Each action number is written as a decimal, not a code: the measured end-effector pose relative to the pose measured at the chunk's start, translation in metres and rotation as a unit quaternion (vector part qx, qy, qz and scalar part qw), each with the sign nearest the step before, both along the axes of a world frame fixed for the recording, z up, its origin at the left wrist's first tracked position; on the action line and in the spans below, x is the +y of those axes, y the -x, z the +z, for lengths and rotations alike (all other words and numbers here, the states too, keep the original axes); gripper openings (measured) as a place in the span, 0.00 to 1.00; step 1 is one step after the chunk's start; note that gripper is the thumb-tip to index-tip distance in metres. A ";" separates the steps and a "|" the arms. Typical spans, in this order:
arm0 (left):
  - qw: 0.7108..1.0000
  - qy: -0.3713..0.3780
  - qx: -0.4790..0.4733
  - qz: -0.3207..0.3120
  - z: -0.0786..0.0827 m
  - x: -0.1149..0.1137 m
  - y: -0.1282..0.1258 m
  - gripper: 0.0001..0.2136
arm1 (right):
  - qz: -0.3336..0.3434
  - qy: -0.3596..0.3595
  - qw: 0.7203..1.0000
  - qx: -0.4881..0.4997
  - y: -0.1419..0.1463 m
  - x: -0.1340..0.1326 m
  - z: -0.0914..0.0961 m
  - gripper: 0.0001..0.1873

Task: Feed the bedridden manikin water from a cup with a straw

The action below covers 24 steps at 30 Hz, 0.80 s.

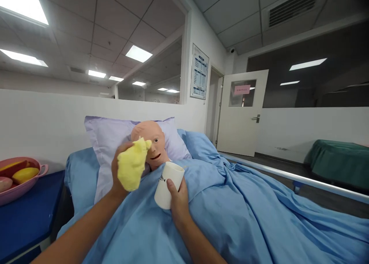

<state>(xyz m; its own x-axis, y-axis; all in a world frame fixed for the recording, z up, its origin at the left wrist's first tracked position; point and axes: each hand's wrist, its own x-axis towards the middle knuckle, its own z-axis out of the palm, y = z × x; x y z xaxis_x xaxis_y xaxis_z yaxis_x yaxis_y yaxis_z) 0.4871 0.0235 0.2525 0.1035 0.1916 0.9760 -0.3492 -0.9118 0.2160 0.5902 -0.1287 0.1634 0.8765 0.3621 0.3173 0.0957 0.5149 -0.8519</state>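
Observation:
A yellow cloth (pixel 131 167) hangs bunched from my left hand (pixel 117 169), whose fingers are closed behind it. The cloth's upper edge overlaps the face of a bald mannequin (pixel 148 131) in the view; whether it touches the face I cannot tell. My right hand (pixel 180 200) grips a white cup (pixel 168 185) with thin black lines printed on its side. The cup is tilted, its mouth up and to the right, above the blue blanket (pixel 225 206). The mannequin's head rests on a pale lilac pillow (pixel 108 141), and the blanket covers its body.
At the left, a pink basket (pixel 21 191) of fruit stands on a dark blue cabinet top (pixel 37 221). A white bed rail (pixel 288 175) runs along the right side. Beyond it are an open door (pixel 239 129) and a green-covered object (pixel 337 164).

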 end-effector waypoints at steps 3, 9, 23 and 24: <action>0.988 -0.153 0.011 0.015 0.020 -0.008 -0.028 0.12 | 0.011 -0.010 1.000 0.006 0.001 -0.001 0.002 0.33; 0.880 -0.440 0.162 0.073 -0.004 0.007 -0.068 0.10 | 0.051 -0.075 0.994 0.056 0.004 -0.002 0.008 0.34; 0.938 -0.297 0.174 0.049 -0.052 0.003 -0.028 0.11 | 0.086 -0.091 0.991 0.049 0.003 0.000 0.006 0.30; 0.944 -0.284 0.163 0.041 -0.049 0.000 -0.026 0.11 | 0.090 -0.095 0.990 0.046 0.003 0.000 0.005 0.29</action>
<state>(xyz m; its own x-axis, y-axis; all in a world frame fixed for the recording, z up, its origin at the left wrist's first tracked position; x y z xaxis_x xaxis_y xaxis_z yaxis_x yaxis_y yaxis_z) 0.5130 0.0235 0.2037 0.4232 -0.3326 0.8428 -0.2718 -0.9339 -0.2321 0.5875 -0.1283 0.1687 0.8316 0.4567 0.3162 -0.0865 0.6688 -0.7384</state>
